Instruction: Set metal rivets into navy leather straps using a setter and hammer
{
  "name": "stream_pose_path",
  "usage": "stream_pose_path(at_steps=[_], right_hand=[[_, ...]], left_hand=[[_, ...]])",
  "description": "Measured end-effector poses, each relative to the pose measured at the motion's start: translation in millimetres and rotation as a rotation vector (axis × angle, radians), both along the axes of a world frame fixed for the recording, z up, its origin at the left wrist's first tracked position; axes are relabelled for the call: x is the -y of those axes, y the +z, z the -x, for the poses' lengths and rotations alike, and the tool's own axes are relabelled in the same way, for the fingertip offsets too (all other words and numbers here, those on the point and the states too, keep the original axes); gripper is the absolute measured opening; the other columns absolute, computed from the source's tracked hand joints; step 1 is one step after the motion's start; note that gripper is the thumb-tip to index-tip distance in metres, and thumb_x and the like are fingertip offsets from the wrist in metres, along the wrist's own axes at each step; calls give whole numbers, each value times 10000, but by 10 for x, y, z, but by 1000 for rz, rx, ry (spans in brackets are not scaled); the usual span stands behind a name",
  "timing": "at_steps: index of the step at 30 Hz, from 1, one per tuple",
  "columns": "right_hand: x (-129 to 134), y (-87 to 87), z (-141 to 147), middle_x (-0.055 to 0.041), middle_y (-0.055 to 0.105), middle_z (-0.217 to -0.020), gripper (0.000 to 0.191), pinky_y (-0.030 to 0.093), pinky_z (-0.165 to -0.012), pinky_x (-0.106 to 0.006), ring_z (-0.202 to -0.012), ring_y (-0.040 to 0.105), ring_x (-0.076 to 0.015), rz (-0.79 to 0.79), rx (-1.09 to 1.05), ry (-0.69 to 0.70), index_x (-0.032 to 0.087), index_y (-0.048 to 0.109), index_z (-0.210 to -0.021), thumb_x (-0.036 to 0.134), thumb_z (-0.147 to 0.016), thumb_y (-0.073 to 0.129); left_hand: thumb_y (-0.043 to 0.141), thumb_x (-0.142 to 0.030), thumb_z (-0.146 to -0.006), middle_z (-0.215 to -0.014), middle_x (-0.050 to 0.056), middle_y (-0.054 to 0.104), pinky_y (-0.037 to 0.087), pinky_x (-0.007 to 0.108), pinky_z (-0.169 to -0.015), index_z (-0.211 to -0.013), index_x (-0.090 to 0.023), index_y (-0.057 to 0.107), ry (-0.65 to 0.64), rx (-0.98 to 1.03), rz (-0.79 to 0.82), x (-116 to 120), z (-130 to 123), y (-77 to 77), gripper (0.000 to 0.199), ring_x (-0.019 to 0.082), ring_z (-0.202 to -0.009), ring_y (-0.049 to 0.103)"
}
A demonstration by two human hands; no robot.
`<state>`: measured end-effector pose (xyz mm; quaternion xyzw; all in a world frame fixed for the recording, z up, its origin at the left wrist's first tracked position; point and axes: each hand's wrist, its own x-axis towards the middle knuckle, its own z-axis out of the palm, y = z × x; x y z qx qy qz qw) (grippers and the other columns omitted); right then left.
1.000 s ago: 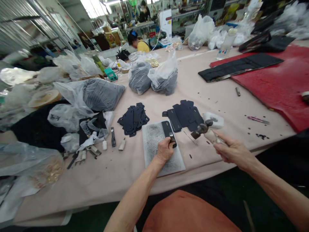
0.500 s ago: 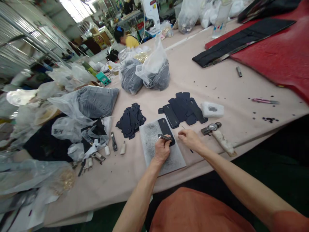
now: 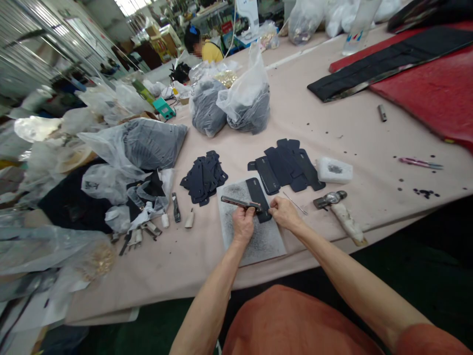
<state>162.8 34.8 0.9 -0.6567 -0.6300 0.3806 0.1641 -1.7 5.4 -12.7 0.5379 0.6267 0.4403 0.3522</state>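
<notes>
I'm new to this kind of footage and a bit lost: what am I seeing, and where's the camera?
This comes from one camera worn on a person's head, looking down at their own bare arms; no machine is involved. The left hand grips a flat metal tool over a dark strip lying on a speckled grey board, and the right hand is beside it, at the strip. On the pale table lie a pile of dark cut pieces and a hammer. A co-worker is further along.
</notes>
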Motion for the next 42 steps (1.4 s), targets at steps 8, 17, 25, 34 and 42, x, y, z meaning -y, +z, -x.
stream_pose_path(at_steps=[8, 17, 25, 34, 42], right_hand=[[106, 18, -12, -43, 661, -775, 114, 395, -679, -263, -750, 599, -175, -29, -38, -14, 174, 617, -830, 150, -725, 582], [176, -45, 25, -31, 657, -800, 229, 447, -727, -283, -762, 600, -174, -58, -114, -63, 172, 621, -901, 158, -677, 571], [226, -150, -1, -14, 632, -802, 237, 463, -744, -298, -759, 598, -167, -84, -200, -81, 174, 612, -951, 204, -717, 582], [230, -157, -16, -27, 646, -813, 219, 468, -749, -291, -766, 604, -165, -69, -227, -87, 164, 628, -942, 189, -725, 605], [239, -238, -36, -36, 654, -816, 221, 469, -753, -304, -780, 606, -178, -103, -300, -93, 157, 642, -943, 190, -728, 601]], left_hand=[[552, -199, -890, -921, 47, 759, 561, 313, -812, -932, -190, 713, 15, 10, 1, 41, -28, 88, 167, 188, -869, 705], [551, -133, -868, -918, 35, 754, 559, 301, -809, -926, -188, 710, -19, 25, 2, 56, -22, 115, 177, 181, -873, 702], [557, -90, -848, -960, 27, 745, 554, 307, -858, -943, -206, 714, -134, 28, -36, 87, -11, 86, 217, 178, -919, 689], [564, -98, -852, -974, 36, 746, 549, 325, -892, -959, -197, 709, -163, 11, -45, 91, -38, 59, 205, 186, -951, 685], [571, -147, -854, -995, 37, 744, 545, 339, -916, -958, -198, 726, -208, 32, -31, 66, 22, 55, 194, 191, -971, 677]])
